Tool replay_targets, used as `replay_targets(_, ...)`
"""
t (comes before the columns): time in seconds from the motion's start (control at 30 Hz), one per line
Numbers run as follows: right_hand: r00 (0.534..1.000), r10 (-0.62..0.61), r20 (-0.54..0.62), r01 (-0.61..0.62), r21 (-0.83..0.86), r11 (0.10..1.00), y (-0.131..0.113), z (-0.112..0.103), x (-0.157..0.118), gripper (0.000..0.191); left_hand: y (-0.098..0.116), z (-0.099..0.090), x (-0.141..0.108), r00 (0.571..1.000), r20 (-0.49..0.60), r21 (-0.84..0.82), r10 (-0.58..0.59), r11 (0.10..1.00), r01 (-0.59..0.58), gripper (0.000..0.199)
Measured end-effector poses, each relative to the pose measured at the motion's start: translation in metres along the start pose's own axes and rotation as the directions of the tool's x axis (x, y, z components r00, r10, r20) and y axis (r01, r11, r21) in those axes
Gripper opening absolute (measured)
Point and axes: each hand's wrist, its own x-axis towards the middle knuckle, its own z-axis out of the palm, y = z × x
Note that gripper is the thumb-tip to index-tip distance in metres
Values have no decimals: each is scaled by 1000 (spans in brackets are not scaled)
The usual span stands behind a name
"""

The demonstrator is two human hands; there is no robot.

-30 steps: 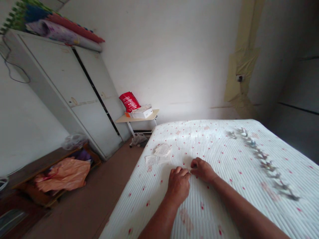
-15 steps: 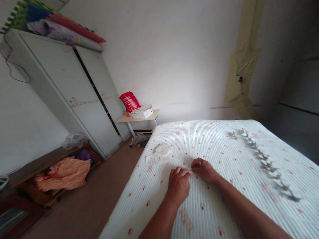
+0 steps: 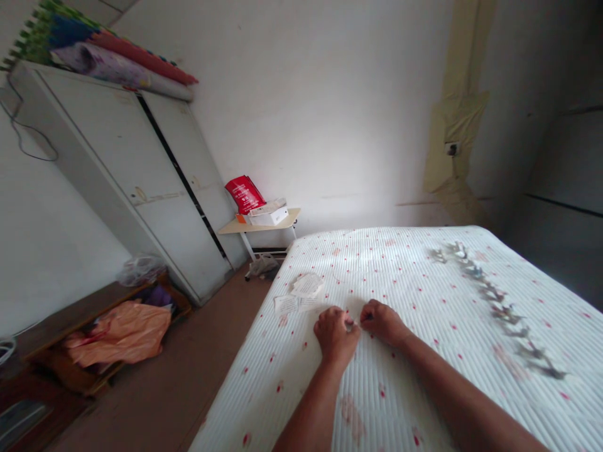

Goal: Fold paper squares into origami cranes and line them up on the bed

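Over the bed [image 3: 377, 402], as the head view has it, the person's 2 bare hands are close together, fingertips nearly meeting. The left hand [image 3: 335, 336] has its fingers bent, with thumb and forefinger curved around a small gap. The right hand [image 3: 382, 321] lies just beside it, its fingers curled in and bunched towards the left thumb. Between the fingertips I can make out a pale scrap [image 3: 357, 323], too small and too hidden for me to name; whether either hand grips it firmly, I cannot tell.

Near the left hand, a little further up the bed, are some pieces of printed paper [image 3: 307, 285], lying flat and partly overlapping. Well off to the right, a row of little folded figures [image 3: 507, 314] runs at a slant along the white, red-dotted cover.

Past the far left corner of the bed I see a small table [image 3: 228, 227] bearing a red bag [image 3: 245, 194] and a white box [image 3: 271, 217]. A tall grey cabinet [image 3: 155, 163] leans into sight at left, a rolled mat [image 3: 122, 69] on top. Below it, an orange sheet [image 3: 122, 333] spills from a wooden bench [image 3: 61, 314].
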Motion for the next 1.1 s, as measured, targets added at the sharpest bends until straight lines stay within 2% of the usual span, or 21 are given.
replay_targets(0.13,1000,17,0,-17,8,1000,-1,-1,-1,12,5,4,-1,1000,9,49,-11,999,10,10)
replay_targets(0.4,1000,30,-7,-30,10,1000,-5,-3,-2,13,6,10,1,998,-16,21,-57,998,57,9)
replay_targets(0.87,1000,23,-10,-23,19,1000,-2,-1,-1,14,5,1,2,991,89,3,-95,995,96,13)
replay_targets(1.0,999,-14,-32,15,32,999,1,0,-2,14,6,0,0,991,89,20,-105,994,104,13)
replay_targets(1.1,996,-62,-64,64,37,997,6,2,-3,15,4,3,0,995,67,6,-68,998,68,14)
